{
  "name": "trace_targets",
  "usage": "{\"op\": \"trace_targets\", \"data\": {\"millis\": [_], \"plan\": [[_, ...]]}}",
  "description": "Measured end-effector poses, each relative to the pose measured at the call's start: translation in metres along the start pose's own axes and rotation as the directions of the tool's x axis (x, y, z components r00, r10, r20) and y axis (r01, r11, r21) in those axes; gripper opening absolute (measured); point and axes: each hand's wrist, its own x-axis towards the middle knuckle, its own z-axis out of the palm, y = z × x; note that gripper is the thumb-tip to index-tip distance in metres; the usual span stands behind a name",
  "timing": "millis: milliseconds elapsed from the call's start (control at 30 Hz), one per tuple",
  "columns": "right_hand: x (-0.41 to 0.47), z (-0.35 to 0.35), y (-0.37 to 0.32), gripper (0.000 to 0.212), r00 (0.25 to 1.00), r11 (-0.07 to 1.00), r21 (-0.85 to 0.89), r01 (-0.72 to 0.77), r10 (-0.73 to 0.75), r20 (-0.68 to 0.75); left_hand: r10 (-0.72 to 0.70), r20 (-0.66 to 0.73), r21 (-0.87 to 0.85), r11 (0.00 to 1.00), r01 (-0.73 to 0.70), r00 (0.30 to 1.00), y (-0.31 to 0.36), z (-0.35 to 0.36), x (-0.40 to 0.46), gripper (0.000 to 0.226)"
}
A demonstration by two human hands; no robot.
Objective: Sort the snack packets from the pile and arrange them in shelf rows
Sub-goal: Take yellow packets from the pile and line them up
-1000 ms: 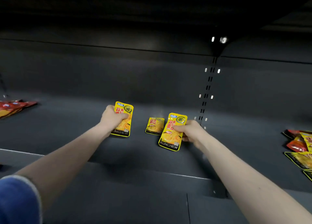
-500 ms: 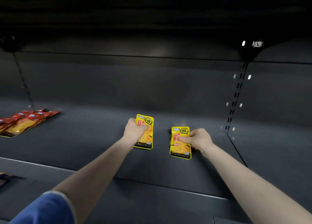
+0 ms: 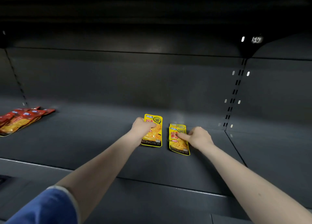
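Centrally on the shelf [image 3: 84, 147], the left hand [image 3: 142, 128] grips one yellow packet [image 3: 154, 130] while the right hand [image 3: 198, 136] pinches another packet [image 3: 178, 141] atop a stacked one, placement apparently underway; release and alignment likely follow.

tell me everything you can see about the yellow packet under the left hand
The yellow packet is a flat, glossy pouch that looks like plastic film, with red characters, a round green-and-yellow emblem near the top and a dark band reading KONCHEW at the bottom. It lies face up on the dark shelf, long side pointing away from the person. The left hand grips its left edge, thumb across the front.
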Motion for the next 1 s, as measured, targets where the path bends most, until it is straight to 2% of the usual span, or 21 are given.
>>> {"op": "trace_targets", "data": {"millis": [100,233,300,400,533,667,733,800,1000], "plan": [[0.003,-0.011,0.015,0.043,0.998,1.000,0.018,-0.002,0.003,-0.064,-0.016,0.064,-0.023,1.000,0.017,0.998,0.009,0.013,-0.012,0.016],[0.005,-0.039,0.047,0.037,0.992,0.999,-0.008,-0.047,0.046,-0.122,-0.024,0.112,-0.005,1.000,0.025,0.993,0.015,0.034,-0.027,0.030],[0.006,-0.054,0.065,0.033,0.989,0.998,-0.009,-0.070,0.068,-0.131,-0.021,0.117,0.012,1.000,0.020,0.993,0.014,0.044,-0.032,0.023],[0.006,-0.074,0.091,0.028,0.986,0.997,-0.016,-0.079,0.076,-0.148,-0.009,0.093,0.056,0.998,0.004,0.996,0.012,0.057,-0.039,0.023],[0.005,-0.092,0.118,0.031,0.983,0.995,0.001,-0.098,0.097,-0.156,0.034,-0.007,0.167,0.986,-0.032,0.999,0.009,0.075,-0.056,0.010],[0.004,-0.098,0.135,0.021,0.984,0.998,0.027,-0.063,0.066,-0.164,0.049,-0.123,0.353,0.936,-0.003,0.991,0.001,0.089,-0.062,0.019],[0.004,-0.099,0.138,0.017,0.987,0.999,0.032,-0.031,0.036,-0.158,0.061,-0.188,0.486,0.873,0.039,0.980,-0.003,0.093,-0.063,0.034],[0.005,-0.099,0.139,0.022,0.988,0.999,0.030,-0.020,0.024,-0.150,0.092,-0.236,0.573,0.818,0.062,0.967,-0.005,0.094,-0.066,0.047],[0.009,-0.099,0.144,0.026,0.991,0.999,0.033,0.025,-0.020,-0.136,0.169,-0.223,0.655,0.755,0.020,0.960,-0.007,0.095,-0.071,0.056]]}}
